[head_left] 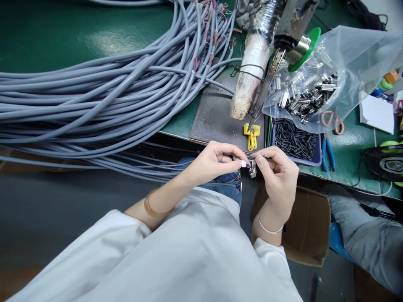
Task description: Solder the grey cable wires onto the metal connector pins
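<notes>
In front of my body, over the table's near edge, my left hand (217, 160) pinches the end of a cable whose thin coloured wires (247, 165) show just past the fingertips. My right hand (278, 174) is closed at the fingertips on a small metal multi-pin connector (252, 169). The wires meet the connector's pin side; whether each one is joined, I cannot tell. Just beyond both hands, a yellow plastic clip (252, 136) lies on a dark mat (214, 115). A soldering iron (266, 86) points down with its tip at the clip.
Many grey cables (126, 92) fill the left of the green table. Right of the mat are a bin of black tubes (294, 140), a plastic bag of connectors (315, 94), blue-handled pliers (328, 153) and a solder spool (304, 48). A cardboard box (307, 226) stands below.
</notes>
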{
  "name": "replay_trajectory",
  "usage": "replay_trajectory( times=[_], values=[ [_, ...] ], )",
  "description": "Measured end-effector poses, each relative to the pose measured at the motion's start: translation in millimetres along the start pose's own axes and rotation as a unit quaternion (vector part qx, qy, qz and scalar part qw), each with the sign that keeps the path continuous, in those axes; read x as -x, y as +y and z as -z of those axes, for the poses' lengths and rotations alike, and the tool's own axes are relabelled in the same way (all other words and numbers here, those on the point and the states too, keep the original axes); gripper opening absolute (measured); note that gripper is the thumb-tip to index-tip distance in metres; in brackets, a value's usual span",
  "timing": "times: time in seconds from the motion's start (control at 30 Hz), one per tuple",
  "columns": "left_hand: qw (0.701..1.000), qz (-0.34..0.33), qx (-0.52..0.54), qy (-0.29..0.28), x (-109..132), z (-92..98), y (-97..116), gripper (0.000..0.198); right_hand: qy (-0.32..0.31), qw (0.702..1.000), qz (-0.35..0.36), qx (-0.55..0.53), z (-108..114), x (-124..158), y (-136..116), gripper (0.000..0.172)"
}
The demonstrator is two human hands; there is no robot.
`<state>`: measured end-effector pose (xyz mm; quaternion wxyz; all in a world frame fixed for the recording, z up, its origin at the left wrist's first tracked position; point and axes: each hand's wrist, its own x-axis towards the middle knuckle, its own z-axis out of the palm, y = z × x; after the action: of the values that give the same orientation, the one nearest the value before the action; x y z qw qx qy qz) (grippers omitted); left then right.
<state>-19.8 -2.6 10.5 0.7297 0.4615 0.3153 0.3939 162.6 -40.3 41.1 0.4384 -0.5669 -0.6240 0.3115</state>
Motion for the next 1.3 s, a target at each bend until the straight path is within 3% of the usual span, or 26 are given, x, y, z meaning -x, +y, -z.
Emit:
replay_trajectory(
  times=[0.13,0.43,0.57,0.7,0.77,0.9,0.97,1.07,1.2,1.3],
  values=[
    [1.000,0.003,0.000,0.001,0.1,0.6,1.2,0.008,0.024,1.000,0.006,-0.010,0.5,-0.9,0.2,0.012],
    [1.000,0.009,-0.017,-0.019,0.6,2.4,1.7,0.007,-0.039,0.999,-0.009,-0.019,3.4,-1.2,-1.2,0.014],
    [0.999,0.016,-0.012,-0.041,2.0,3.0,-1.9,0.012,-0.061,0.996,0.026,0.061,3.1,0.5,-5.4,0.011],
    [0.995,0.028,0.066,-0.064,3.9,3.6,-7.0,0.028,-0.106,0.982,0.082,0.131,0.8,3.5,-13.3,0.010],
    [0.992,0.037,0.101,-0.064,4.1,3.5,-7.3,0.028,-0.073,0.983,0.094,0.140,0.7,5.8,-16.6,0.010],
    [0.993,0.042,0.105,-0.035,2.7,3.0,-3.5,0.027,0.089,0.981,0.094,0.141,3.1,13.8,-18.0,0.033],
    [0.994,0.037,0.102,-0.019,1.8,3.5,-2.0,0.030,0.090,0.980,0.083,0.157,3.2,18.6,-16.1,0.038],
    [0.994,0.020,0.108,-0.018,1.9,5.3,-2.7,0.034,0.049,0.982,0.064,0.171,-1.3,23.4,-11.3,0.030],
    [0.997,0.006,0.068,-0.032,4.4,7.0,-4.9,0.031,0.074,0.983,0.063,0.153,-9.6,23.2,-5.4,0.020],
    [1.000,-0.002,0.022,-0.012,5.4,6.4,-4.8,0.026,0.073,0.980,0.094,0.158,-11.4,22.0,-3.3,0.023]
  ],
)
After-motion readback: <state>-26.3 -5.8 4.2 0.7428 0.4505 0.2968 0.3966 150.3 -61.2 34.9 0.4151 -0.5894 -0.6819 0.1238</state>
